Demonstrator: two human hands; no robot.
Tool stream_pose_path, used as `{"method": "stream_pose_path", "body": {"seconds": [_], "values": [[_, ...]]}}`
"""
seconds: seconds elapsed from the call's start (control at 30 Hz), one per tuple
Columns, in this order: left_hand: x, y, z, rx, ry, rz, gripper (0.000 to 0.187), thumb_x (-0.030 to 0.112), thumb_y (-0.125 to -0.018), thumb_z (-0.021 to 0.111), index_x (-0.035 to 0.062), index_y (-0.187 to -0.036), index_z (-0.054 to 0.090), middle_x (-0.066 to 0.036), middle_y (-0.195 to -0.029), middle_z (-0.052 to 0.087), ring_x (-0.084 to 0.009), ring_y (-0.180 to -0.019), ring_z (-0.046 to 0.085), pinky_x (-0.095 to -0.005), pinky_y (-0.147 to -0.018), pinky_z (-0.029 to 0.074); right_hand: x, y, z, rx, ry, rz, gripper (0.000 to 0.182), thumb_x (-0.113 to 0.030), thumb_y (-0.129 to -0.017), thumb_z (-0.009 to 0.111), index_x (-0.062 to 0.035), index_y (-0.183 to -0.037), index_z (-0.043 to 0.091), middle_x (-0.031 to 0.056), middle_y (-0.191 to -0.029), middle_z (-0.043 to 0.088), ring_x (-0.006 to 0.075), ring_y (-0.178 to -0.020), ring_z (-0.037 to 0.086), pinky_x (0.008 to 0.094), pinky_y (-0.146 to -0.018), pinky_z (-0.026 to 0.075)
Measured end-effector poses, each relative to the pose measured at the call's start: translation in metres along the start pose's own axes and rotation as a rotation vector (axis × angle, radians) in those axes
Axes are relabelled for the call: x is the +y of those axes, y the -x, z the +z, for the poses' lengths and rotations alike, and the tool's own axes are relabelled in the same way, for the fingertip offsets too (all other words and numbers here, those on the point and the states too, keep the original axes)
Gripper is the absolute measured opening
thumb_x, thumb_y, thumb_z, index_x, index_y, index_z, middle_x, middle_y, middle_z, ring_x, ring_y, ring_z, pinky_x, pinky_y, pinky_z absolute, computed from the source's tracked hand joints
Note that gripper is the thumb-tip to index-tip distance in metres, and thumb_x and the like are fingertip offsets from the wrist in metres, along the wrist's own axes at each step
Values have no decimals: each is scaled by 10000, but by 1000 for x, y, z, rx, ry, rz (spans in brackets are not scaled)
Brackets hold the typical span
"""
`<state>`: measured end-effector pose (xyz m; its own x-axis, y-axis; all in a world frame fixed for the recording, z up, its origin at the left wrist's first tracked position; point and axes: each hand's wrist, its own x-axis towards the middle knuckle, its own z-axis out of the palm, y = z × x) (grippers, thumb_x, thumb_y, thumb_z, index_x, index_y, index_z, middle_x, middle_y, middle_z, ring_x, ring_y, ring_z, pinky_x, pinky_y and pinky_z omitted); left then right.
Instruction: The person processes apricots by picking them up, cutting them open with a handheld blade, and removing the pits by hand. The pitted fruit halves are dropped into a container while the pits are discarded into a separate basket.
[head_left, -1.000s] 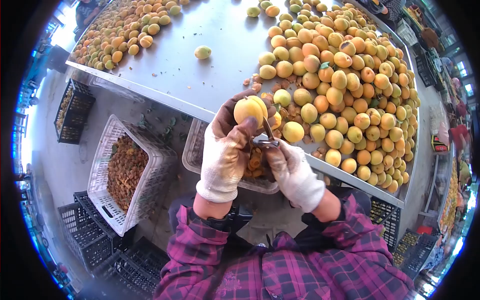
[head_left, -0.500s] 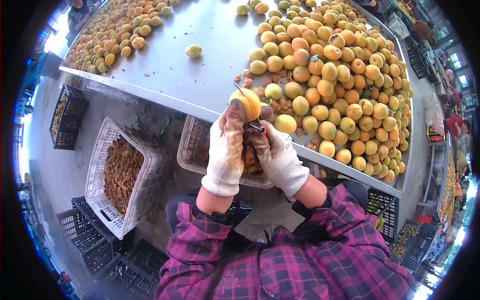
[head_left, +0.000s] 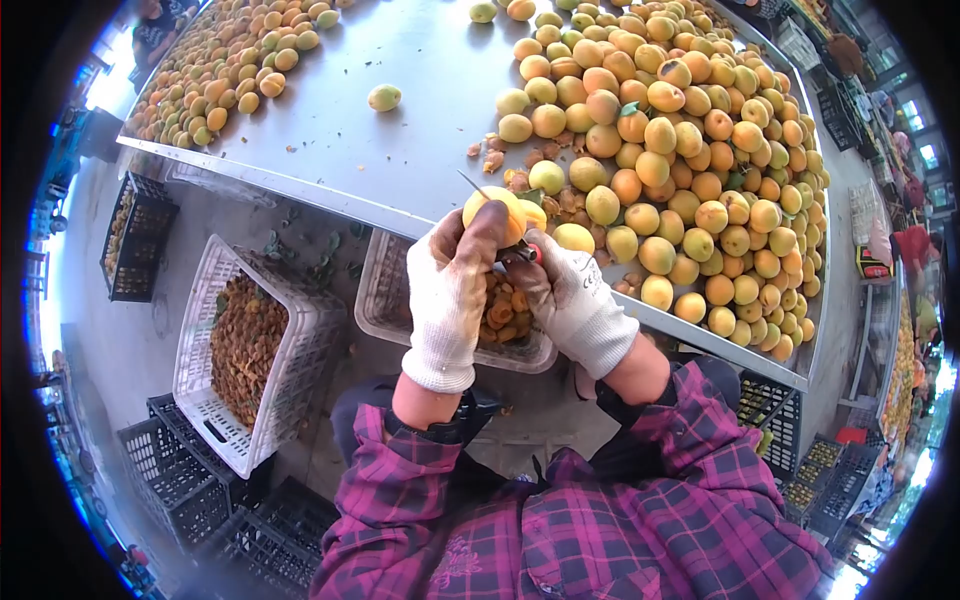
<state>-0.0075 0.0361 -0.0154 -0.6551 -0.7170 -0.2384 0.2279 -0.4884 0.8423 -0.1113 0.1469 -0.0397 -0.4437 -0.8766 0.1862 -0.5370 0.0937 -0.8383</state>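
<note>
Both my hands wear white gloves with stained fingers and meet at the table's front edge. My left hand (head_left: 455, 275) is closed around a yellow-orange apricot (head_left: 497, 208), thumb pressed on its near side. My right hand (head_left: 565, 285) grips a small knife by its red and black handle (head_left: 524, 254). The thin blade (head_left: 467, 181) shows beyond the fruit, on its upper left. A second yellow piece of apricot (head_left: 533, 213) sits against the right of the held one. Under my hands, a plastic crate (head_left: 378, 318) contains apricot pieces (head_left: 505, 312).
A large heap of apricots (head_left: 690, 170) covers the right of the metal table (head_left: 330, 150); another heap (head_left: 230, 70) lies at its left. One apricot (head_left: 384, 97) stands alone between. A tilted white crate (head_left: 215, 430) of brown matter and several black crates (head_left: 190, 490) are on the floor.
My right hand has moved slightly right and down, away from the left. The apricot has turned on the blade, and a yellow piece now shows at its right side.
</note>
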Motion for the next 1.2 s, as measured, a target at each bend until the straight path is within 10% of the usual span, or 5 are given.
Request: {"method": "stream_pose_path", "body": {"seconds": [0.2, 0.33, 0.53, 0.87, 1.2], "values": [[38, 14, 12, -28, -325, -19, 210, 188, -832, 755, -16, -867, 714, 60, -653, 530, -4, -529, 398, -190, -485, 243, -12, 5, -20, -183, -133, 16, 351, -340, -1016, 558, -48, -1207, 590, 197, -879, 675, 359, -827, 677, 409, -720, 514], [40, 13, 8, -85, -397, -16, 238, 220, -816, 753, -9, -864, 714, 56, -634, 538, -12, -525, 431, -186, -480, 285, -16, 13, -26, -304, -601, 245, 483, -462, -1022, 543, -31, -1230, 614, -4, -899, 650, 92, -837, 551, 290, -749, 487], [38, 10, 5, -88, -395, -28, 249, 210, -813, 735, -26, -889, 714, 10, -712, 625, -35, -578, 520, -179, -523, 372, -9, 12, -39, -540, -1032, 493, 468, -448, -1012, 575, -18, -1187, 632, -25, -944, 650, 61, -870, 555, 260, -762, 483], [30, 10, -7, -116, -346, -131, 282, 89, -827, 797, -37, -1044, 668, -35, -880, 689, -72, -753, 626, -212, -688, 502, -18, 8, -25, -201, -9, -21, 313, -305, -955, 641, -81, -1169, 594, 182, -884, 673, 390, -839, 665, 448, -699, 529], [46, 20, -19, -273, -290, -349, 287, 159, -812, 759, -17, -1018, 663, -17, -785, 654, -60, -617, 564, -207, -536, 404, -18, 10, -31, -405, -141, 16, 344, -372, -945, 667, -58, -1069, 601, 119, -795, 636, 301, -781, 665, 377, -675, 506]]}}
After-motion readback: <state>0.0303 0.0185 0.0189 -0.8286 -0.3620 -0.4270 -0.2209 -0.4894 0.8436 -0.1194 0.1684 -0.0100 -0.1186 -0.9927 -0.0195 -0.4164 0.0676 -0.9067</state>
